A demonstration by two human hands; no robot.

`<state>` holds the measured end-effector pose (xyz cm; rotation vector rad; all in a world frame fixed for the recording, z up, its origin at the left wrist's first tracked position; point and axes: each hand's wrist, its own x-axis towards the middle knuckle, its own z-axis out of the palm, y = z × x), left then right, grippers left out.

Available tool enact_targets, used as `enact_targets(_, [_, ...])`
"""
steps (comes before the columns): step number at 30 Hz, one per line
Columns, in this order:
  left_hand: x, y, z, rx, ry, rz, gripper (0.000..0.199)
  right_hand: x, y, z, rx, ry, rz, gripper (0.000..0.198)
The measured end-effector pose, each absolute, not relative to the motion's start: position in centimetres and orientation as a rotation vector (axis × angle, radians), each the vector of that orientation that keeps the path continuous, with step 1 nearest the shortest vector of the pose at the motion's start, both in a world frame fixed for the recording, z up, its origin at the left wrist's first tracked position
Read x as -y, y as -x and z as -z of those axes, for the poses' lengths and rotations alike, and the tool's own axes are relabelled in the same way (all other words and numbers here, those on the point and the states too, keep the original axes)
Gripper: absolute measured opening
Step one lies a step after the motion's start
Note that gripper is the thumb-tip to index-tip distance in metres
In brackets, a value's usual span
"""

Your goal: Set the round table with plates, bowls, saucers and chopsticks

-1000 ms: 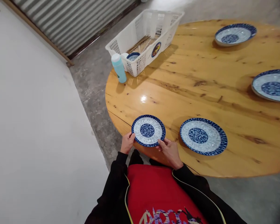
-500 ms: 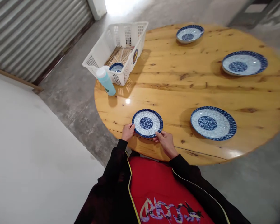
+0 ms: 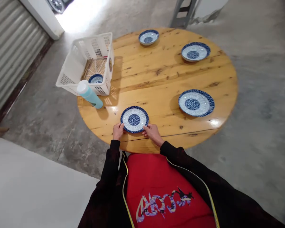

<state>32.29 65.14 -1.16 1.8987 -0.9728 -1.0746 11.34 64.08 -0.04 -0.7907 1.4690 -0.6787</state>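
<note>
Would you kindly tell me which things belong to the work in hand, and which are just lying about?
Likely in the work:
plate, held by the left hand and right hand
three matching dishes on the table

Seemingly lying about:
light-blue bottle
white basket

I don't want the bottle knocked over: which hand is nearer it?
Left. The left hand is right of the bottle, nearer the body; the right hand is farther right, across the held plate.

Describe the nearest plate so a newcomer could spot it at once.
Find the round wooden table, then its edge nearest the red shirt. There is a blue-rimmed plate. Unlike three similar dishes on the tabletop, the left hand and right hand grip its rim.
</note>
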Motion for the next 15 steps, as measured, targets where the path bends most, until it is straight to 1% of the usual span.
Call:
enact_targets(8, [-62.9,-33.0,1.5,0.876,-1.824,1.033,0.037,-63.1,-12.1,-0.3,-1.433,0.760,0.678,0.025])
enact_targets(15, [-64.7,-32.5,1.6,0.769,-1.792,1.068,0.034,-64.6,-11.1,-0.1,-1.341,0.771,0.624,0.032])
